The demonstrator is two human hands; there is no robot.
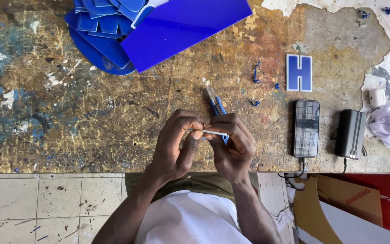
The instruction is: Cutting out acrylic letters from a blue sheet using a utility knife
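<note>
Two hands met over the bench (113, 117) edge. The left hand (174, 147) pinched one end of a thin white strip (214, 133), its grip closed on it; the right hand (232, 147) closed on the other end and also held a blue-handled cutter (215, 105) pointing away. Blue sheets (159, 27) lay at the far edge. A blue letter (299, 72), phone (306, 128) and power bank (350, 134) lay to the right.

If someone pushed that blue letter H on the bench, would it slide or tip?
The letter H lies flat on the bench, so it would probably slide, not tip. It looks thin and stiff, likely light. The rough, paint-crusted surface might snag it.
</note>
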